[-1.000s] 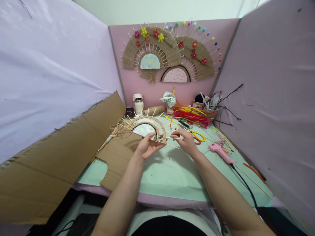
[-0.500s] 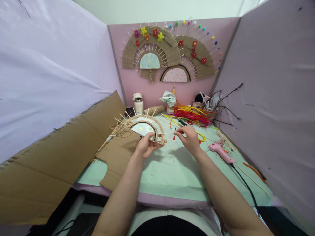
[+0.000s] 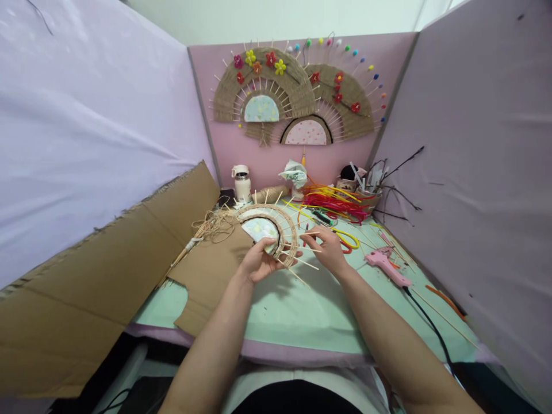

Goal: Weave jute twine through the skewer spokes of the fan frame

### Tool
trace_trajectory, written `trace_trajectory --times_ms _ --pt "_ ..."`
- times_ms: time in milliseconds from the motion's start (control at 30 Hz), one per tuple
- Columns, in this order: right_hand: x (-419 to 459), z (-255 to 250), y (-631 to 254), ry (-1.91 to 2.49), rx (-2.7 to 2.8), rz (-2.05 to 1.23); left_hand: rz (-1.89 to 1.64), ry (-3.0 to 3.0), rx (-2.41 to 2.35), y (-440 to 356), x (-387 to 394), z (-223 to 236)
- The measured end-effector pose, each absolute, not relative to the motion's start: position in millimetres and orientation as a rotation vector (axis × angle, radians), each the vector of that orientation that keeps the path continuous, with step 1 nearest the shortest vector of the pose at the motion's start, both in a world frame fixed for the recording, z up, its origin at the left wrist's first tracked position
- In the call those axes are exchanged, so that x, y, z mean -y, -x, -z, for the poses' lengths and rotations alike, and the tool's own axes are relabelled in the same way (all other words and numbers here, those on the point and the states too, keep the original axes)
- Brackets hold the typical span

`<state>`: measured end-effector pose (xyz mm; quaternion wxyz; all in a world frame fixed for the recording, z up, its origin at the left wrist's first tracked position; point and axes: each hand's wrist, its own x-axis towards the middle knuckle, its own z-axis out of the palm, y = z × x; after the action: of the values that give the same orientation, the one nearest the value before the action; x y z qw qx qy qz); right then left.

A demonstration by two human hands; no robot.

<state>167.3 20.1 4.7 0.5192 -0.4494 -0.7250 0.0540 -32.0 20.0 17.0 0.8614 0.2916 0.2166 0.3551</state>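
Note:
My left hand is closed round the lower right end of a half-round woven fan, thumb on its front. Thin wooden sticks fan outward from the fan's rim, and bands of twine are woven between them. At its centre is a pale blue, flower-patterned half-disc with a dark edge. My right hand is just right of the fan, at the stick ends. Its thumb and fingertips are pinched together; whatever is between them is too thin to make out. Loose twine lies tangled left of the fan.
Flat cardboard lies at left, with a tall cardboard sheet beside it. A pink glue gun, yellow-handled scissors and colourful pipe cleaners lie at right. Behind stand a white bottle and a twine roll. Finished fans hang behind.
The fan has turned clockwise and shifted a little right and down in my left hand. My right hand has moved slightly left and down, still pinched at the sticks.

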Motion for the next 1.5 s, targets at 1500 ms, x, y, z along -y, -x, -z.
trace_trajectory --times_ms 1500 --pt "-22 -3 -165 1.016 1.714 -0.172 -0.732 -0.818 -0.028 58 -10 -7"
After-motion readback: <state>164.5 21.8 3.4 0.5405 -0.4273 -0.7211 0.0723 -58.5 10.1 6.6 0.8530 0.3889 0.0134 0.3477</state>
